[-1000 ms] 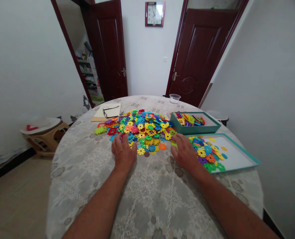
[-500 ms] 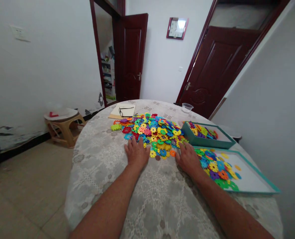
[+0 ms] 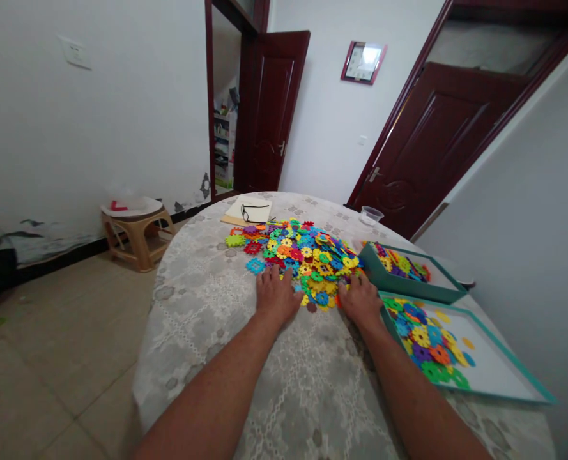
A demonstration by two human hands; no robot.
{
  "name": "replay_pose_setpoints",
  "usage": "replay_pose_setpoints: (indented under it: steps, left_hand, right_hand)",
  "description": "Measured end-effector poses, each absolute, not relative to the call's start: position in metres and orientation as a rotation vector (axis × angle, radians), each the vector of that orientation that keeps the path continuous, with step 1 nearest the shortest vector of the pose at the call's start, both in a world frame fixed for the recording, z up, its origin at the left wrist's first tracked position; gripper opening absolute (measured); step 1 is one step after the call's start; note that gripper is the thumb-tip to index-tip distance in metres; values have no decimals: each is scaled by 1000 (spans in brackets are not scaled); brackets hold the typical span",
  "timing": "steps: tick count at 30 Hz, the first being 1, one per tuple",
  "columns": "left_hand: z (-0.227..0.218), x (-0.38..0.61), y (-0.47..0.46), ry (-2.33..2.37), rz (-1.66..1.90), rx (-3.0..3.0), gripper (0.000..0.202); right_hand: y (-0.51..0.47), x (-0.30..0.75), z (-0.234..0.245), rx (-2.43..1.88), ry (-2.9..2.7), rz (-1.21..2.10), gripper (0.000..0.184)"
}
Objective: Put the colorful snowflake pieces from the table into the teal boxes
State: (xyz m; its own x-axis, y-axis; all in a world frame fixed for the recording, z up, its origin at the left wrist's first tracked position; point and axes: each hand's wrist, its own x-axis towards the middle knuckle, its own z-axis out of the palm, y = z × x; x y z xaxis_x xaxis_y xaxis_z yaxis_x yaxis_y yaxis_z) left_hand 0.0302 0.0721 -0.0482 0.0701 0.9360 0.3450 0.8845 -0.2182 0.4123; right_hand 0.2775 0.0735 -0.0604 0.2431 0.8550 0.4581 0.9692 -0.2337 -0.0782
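A heap of colourful plastic gear-shaped pieces [image 3: 307, 252] lies on the cloth-covered table [image 3: 293, 377]. At the heap's near left edge rests my left hand [image 3: 276, 295], palm down with its fingers spread and touching the pieces. My right hand [image 3: 361, 300] lies at the near right edge, fingers stretched over the pieces beside an orange one. Neither hand visibly grips a piece; what is under the palms is hidden. Right of my right hand are a teal box [image 3: 408, 279] with similar pieces and a shallow teal-rimmed tray [image 3: 508, 345] holding more of them.
Glasses [image 3: 255, 212] lie on a pale notebook [image 3: 236, 211] behind the heap at left. A clear plastic bowl [image 3: 370, 216] stands near the table's far edge. A tan stool [image 3: 137, 239] is on the floor to the left, and dark red doors stand beyond.
The camera view has turned slightly left, so everything sits further right. My right hand has come in closer to the heap's edge. My left hand stays at the near left edge.
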Motion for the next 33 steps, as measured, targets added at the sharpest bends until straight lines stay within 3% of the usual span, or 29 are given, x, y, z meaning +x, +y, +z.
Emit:
replay_pose_setpoints:
  steps: [9, 18, 27, 33]
  left_hand:
    - [-50, 31, 73, 1640, 865, 2369, 85]
    - [-49, 34, 69, 1518, 828, 2533, 73]
    - [-49, 33, 70, 1553, 838, 2588, 39]
    - [-50, 34, 72, 1539, 1166, 2478, 47]
  right_hand:
    - [64, 274, -57, -2139, -1663, -436, 39]
    - [37, 241, -59, -2031, -1714, -343, 32]
    - [19, 204, -62, -1511, -1891, -151, 26]
    - [29, 231, -48, -1320, -1809, -106, 35]
